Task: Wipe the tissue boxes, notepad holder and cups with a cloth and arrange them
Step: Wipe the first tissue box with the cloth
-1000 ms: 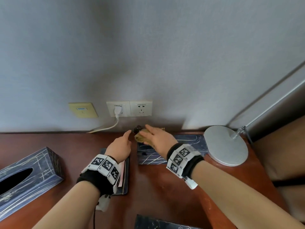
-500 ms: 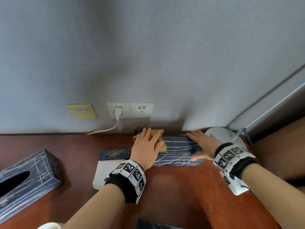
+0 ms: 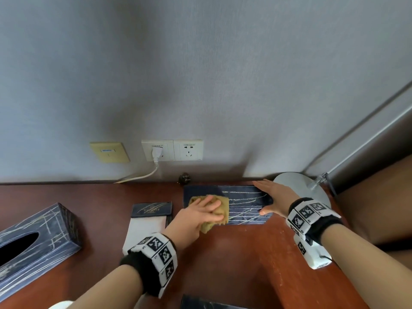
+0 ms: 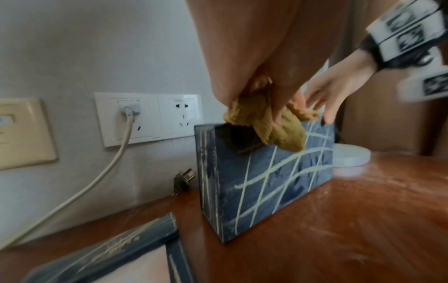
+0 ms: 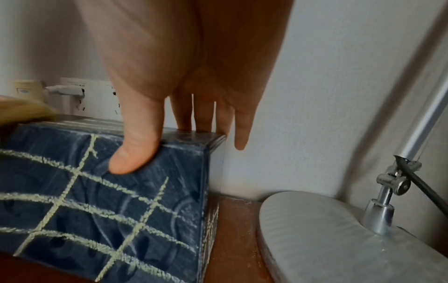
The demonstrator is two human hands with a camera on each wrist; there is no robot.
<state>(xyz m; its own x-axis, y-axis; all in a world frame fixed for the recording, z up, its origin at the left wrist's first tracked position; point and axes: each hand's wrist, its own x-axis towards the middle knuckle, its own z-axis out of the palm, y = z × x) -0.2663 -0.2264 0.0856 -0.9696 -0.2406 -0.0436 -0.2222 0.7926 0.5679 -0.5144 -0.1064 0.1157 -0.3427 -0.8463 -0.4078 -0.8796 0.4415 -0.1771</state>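
The left hand (image 3: 196, 216) presses a yellow cloth (image 3: 217, 208) onto the top of a blue tissue box (image 3: 243, 205), fingers lying fairly flat over the bunched fabric. The right hand (image 3: 270, 197) steadies the box's far end, fingers straight on top and thumb against the front face. The box stands by the wall on the desk (image 3: 234, 264), a lamp base (image 3: 296, 184) just beside it. Wiping this box looks under way; next the cloth should sweep toward the right hand, then down the sides
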